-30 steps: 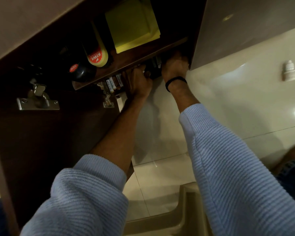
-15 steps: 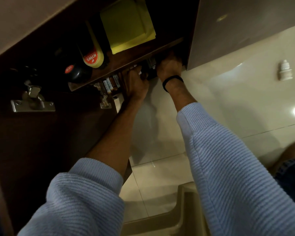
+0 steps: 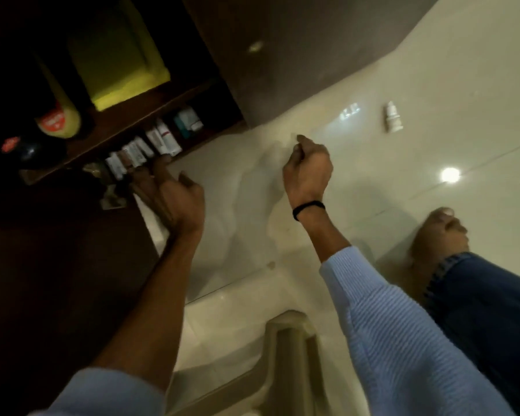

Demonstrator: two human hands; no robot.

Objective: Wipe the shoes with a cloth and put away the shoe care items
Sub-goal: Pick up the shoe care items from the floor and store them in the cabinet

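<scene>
A folded yellow cloth [image 3: 117, 64] lies on the upper shelf of the open dark cabinet. To its left stand a yellow polish bottle with a red label [image 3: 57, 121] and a black round polish container [image 3: 33, 148]. The shelf below holds a row of small tubes [image 3: 144, 148] and a teal box [image 3: 188, 121]. My left hand [image 3: 168, 196] is at the front edge of that lower shelf, fingers stretched toward the tubes, holding nothing I can see. My right hand [image 3: 308, 169] hovers over the floor tiles with fingers curled, nothing visible in it. No shoes are in view.
A small white bottle [image 3: 392, 117] lies on the glossy floor to the right. The open cabinet door [image 3: 57, 280] fills the lower left. A beige plastic stool [image 3: 291, 355] stands below my arms. My bare foot [image 3: 439, 232] and jeans leg are at the right.
Both hands have drawn back out of the lower shelf. The right hand moved right, over the floor; the left stays at the shelf edge. The view swung right and is blurred.
</scene>
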